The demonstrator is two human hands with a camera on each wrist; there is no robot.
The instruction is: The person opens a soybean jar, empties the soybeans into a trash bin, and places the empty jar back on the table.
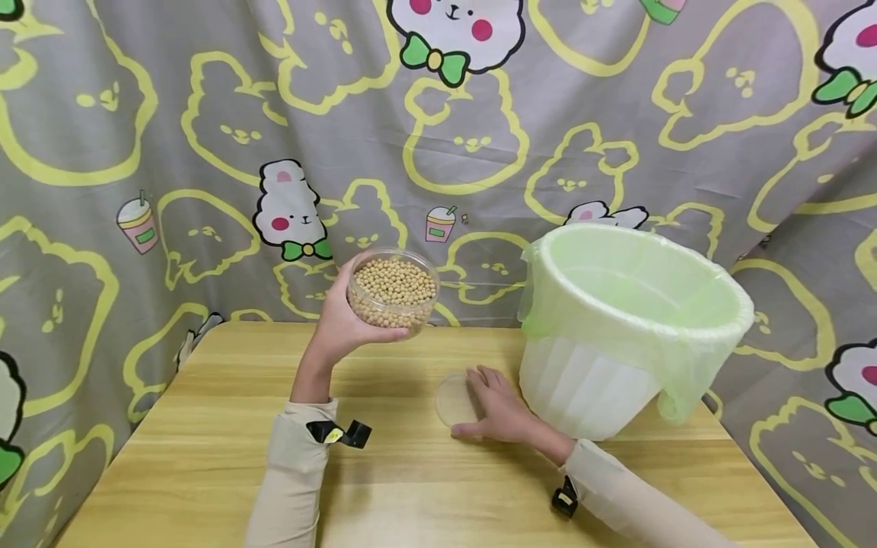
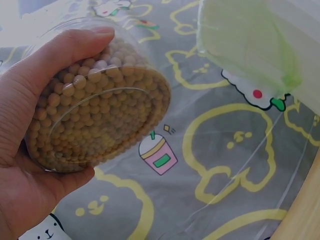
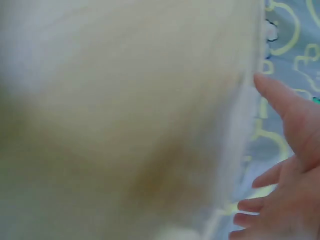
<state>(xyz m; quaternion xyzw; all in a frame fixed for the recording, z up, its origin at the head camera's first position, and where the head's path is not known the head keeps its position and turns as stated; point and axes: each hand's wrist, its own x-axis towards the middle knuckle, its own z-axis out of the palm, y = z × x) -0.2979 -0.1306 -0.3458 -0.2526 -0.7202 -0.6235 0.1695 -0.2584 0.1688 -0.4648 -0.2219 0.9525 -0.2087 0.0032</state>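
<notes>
The left hand (image 1: 342, 323) grips an open clear tub of beans (image 1: 393, 292) above the counter (image 1: 205, 426), left of the lined bin (image 1: 633, 320). The right hand (image 1: 496, 407) lies flat with relaxed fingers, probably touching the clear lid (image 1: 452, 399). If the tub tilts before it is over the bin, beans may spill on the counter.

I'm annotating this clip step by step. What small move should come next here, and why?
Probably carry the open tub of beans rightward over the lined bin and tip it. The left hand holds it aloft, uncovered; its lid lies on the table under the right hand.
</notes>
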